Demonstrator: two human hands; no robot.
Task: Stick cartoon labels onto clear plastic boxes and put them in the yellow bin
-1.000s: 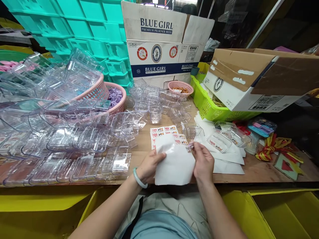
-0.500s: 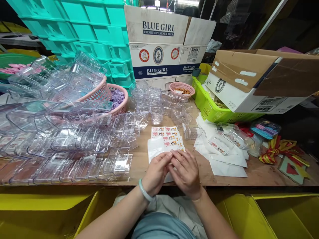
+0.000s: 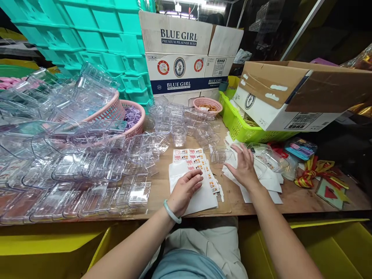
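Note:
My left hand (image 3: 187, 190), with a pale green bangle on its wrist, is over the stack of white paper sheets (image 3: 181, 174). Its fingers curl in with the tips close to the thumb; anything between them is hidden. Behind it lies a printed sticker sheet (image 3: 192, 156) with red and orange cartoon figures. My right hand (image 3: 246, 167) has its fingers and thumb apart and holds nothing visible. It is over loose white papers, between a clear plastic box (image 3: 222, 155) on its left and other clear plastic boxes (image 3: 266, 151) on its right, partly hidden.
Many clear plastic boxes (image 3: 87, 164) crowd the left side. Behind them are pink baskets (image 3: 139, 126) and stacked turquoise crates (image 3: 107, 23). A beer carton (image 3: 177, 58) stands at the back; a lime green basket (image 3: 244, 133) and an open carton (image 3: 270, 114) are at right.
My hands were together at the fingertips and have parted. My right hand moved right and forward with its fingers spreading; my left stays over the paper. The view has shifted slightly.

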